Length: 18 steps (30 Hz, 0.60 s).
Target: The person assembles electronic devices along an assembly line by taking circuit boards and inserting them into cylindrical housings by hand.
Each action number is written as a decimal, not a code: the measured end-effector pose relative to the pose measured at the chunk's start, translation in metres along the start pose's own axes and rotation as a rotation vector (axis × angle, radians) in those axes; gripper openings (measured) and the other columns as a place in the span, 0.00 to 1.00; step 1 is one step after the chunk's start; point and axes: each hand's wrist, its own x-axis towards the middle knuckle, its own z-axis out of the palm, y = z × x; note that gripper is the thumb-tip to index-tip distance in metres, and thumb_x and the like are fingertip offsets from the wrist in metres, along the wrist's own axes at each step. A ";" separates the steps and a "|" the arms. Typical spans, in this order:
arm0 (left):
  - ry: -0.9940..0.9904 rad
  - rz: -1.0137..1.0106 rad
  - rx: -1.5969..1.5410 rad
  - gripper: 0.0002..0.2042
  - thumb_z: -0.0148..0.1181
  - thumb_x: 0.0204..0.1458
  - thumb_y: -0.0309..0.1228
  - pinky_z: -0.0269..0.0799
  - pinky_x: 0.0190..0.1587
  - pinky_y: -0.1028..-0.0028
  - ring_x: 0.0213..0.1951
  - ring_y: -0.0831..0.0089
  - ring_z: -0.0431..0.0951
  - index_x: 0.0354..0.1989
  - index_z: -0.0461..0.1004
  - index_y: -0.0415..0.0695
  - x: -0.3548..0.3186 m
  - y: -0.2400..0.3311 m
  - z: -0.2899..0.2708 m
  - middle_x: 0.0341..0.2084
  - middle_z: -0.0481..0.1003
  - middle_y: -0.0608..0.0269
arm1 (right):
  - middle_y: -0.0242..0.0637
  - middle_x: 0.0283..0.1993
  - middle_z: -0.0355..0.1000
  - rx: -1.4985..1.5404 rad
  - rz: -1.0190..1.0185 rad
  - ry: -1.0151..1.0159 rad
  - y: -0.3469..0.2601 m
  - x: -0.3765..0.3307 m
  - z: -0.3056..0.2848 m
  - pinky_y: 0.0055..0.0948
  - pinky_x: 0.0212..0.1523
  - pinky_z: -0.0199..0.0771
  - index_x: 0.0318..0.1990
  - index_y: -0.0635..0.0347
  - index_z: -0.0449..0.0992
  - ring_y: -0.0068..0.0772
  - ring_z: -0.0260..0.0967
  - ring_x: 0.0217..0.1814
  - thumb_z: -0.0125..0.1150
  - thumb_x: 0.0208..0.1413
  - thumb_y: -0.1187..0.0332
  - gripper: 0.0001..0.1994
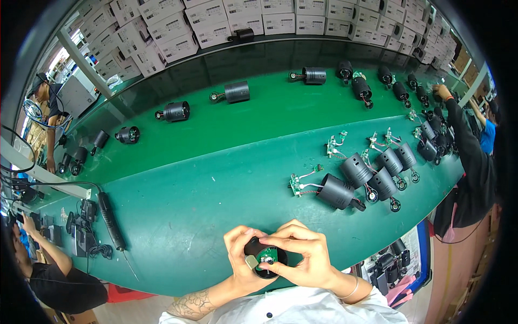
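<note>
Black round housing (pixel 264 258) with green board held at near desk (pixel 216 178) edge, left hand (pixel 241 254) and right hand (pixel 302 254) fingers closed around it; advisable: seat board level, press evenly.

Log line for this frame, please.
left hand: holds black cylindrical housing | right hand: fingers on its green circuit board | bench: green mat, more housings

The setting is a factory assembly line. A long green conveyor belt (pixel 226 124) carries black cylindrical housings (pixel 177 111) spaced along it. More housings with small green circuit boards (pixel 295 184) on wires lie on the green work surface (pixel 194 210). Stacked white cartons (pixel 178 27) line the far side. Other workers (pixel 469 162) occupy neighbouring stations.
</note>
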 end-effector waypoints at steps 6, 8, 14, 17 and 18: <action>-0.017 -0.037 -0.031 0.38 0.67 0.37 0.24 0.70 0.33 0.71 0.36 0.66 0.72 0.60 0.55 0.38 0.002 0.007 0.001 0.40 0.69 0.52 | 0.36 0.39 0.74 -0.017 0.062 0.015 -0.007 -0.003 0.000 0.25 0.39 0.69 0.43 0.63 0.80 0.29 0.65 0.41 0.72 0.38 0.75 0.19; -0.016 -0.048 -0.041 0.39 0.67 0.37 0.24 0.70 0.33 0.71 0.36 0.66 0.72 0.61 0.54 0.38 0.006 0.011 0.002 0.40 0.69 0.52 | 0.36 0.39 0.74 -0.020 0.084 0.016 -0.009 -0.003 -0.003 0.25 0.39 0.69 0.42 0.63 0.80 0.29 0.66 0.41 0.72 0.37 0.75 0.19; -0.136 0.055 0.112 0.41 0.70 0.35 0.25 0.70 0.33 0.71 0.36 0.65 0.73 0.62 0.55 0.36 0.021 0.023 -0.002 0.42 0.72 0.51 | 0.38 0.38 0.76 0.149 0.071 0.132 -0.019 0.005 -0.019 0.23 0.35 0.71 0.38 0.63 0.81 0.29 0.70 0.36 0.74 0.36 0.77 0.17; -0.285 0.147 0.416 0.42 0.71 0.33 0.25 0.70 0.34 0.71 0.36 0.64 0.73 0.61 0.57 0.35 0.021 0.021 -0.007 0.44 0.73 0.51 | 0.40 0.36 0.78 -0.007 -0.058 0.247 -0.025 0.003 -0.019 0.22 0.33 0.73 0.35 0.63 0.81 0.31 0.73 0.31 0.76 0.33 0.78 0.16; -0.283 0.150 0.417 0.42 0.71 0.33 0.25 0.70 0.34 0.71 0.36 0.64 0.73 0.61 0.57 0.35 0.023 0.020 -0.008 0.44 0.73 0.51 | 0.40 0.36 0.78 -0.008 -0.062 0.248 -0.025 0.003 -0.019 0.22 0.33 0.73 0.35 0.63 0.81 0.31 0.73 0.31 0.76 0.33 0.78 0.16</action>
